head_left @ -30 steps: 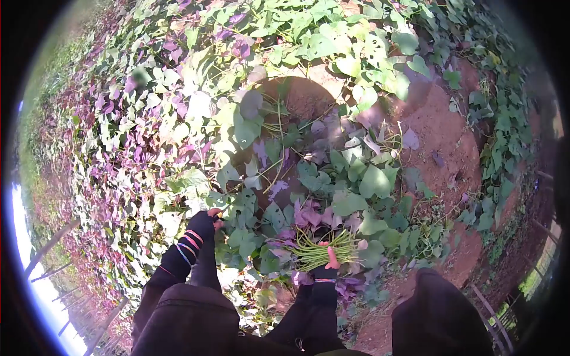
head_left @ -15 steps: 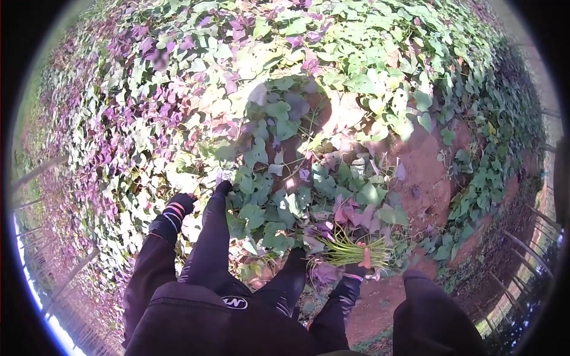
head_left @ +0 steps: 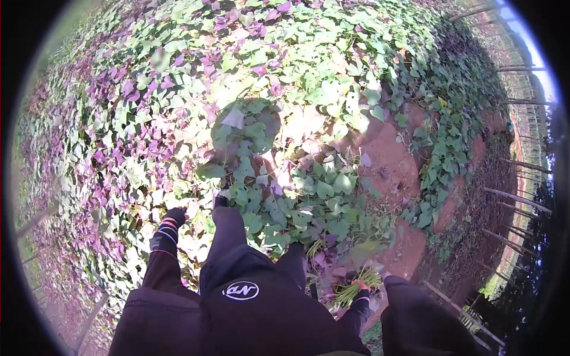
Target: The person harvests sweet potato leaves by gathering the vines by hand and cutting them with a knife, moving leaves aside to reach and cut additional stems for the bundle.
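Observation:
Low in the head view, my right hand [head_left: 361, 286] is closed around a bunch of green stems [head_left: 369, 276], beside my right leg. Leaves and more stems [head_left: 315, 247] lie just left of the bunch. My left hand [head_left: 176, 214], in a dark glove with coloured bands at the wrist, is over the leafy vines [head_left: 142, 196] left of my leg. Its fingers are too dark and small to make out, and no object shows in it.
Green and purple vines cover the ground ahead and to the left. Bare reddish soil [head_left: 389, 160] shows at the right. Wooden poles [head_left: 518, 200] stand along the right edge. My head's shadow falls on the leaves in front.
The camera view has turned and shifted. My right hand has come lower and closer to my body with the bunch. My left hand stays beside my leg over the vines.

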`<state>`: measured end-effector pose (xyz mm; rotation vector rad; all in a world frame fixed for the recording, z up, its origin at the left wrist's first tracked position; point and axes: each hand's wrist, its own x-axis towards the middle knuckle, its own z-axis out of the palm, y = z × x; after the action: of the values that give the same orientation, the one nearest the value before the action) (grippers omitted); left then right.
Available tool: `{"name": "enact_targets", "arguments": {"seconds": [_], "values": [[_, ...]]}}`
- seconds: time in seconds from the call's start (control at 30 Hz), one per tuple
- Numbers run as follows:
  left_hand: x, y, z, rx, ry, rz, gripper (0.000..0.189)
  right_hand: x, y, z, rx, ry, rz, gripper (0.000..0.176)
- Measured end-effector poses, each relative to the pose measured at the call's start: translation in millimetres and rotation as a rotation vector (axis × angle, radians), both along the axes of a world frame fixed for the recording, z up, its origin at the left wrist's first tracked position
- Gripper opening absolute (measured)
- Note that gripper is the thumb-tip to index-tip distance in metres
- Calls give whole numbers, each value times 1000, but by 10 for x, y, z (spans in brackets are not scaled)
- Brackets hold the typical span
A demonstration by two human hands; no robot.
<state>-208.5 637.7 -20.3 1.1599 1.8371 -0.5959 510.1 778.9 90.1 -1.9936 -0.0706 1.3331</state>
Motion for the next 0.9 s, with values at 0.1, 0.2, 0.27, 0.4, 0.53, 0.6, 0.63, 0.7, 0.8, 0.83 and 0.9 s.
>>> {"name": "enact_targets", "arguments": {"seconds": [0.1, 0.2, 0.27, 0.4, 0.53, 0.6, 0.63, 0.7, 0.8, 0.83, 0.9], "values": [[6, 214, 153, 60, -3, 90, 43, 83, -579, 70, -113, 14, 43, 31], [5, 472, 310, 64, -36, 44, 41, 155, -1121, 56, -254, 119, 178, 34], [-41, 589, 226, -19, -62, 147, 37, 207, -1452, 13, -304, 221, 263, 35], [-212, 743, 52, 108, -41, 44, 35, 130, -1821, -123, -339, 146, 248, 36], [-181, 1182, 346, 102, -48, -12, 40, -77, -2012, -152, -361, -6, 141, 35], [-112, 1397, 539, 158, -17, -172, 41, -220, -2054, -212, -362, -47, 96, 35], [-106, 1479, 548, 177, -48, -114, 42, -271, -2066, -234, -361, -60, 79, 35], [-29, 1647, 656, 158, -5, -74, 45, -330, -2081, -289, -375, -89, 66, 34], [81, 1809, 841, 119, 36, -134, 46, -380, -2090, -334, -389, -113, 50, 34], [150, 1851, 932, 87, 36, -79, 46, -382, -2089, -341, -395, -119, 45, 34], [120, 1812, 880, 167, 5, -75, 45, -362, -2083, -355, -406, -135, 43, 34]]}}
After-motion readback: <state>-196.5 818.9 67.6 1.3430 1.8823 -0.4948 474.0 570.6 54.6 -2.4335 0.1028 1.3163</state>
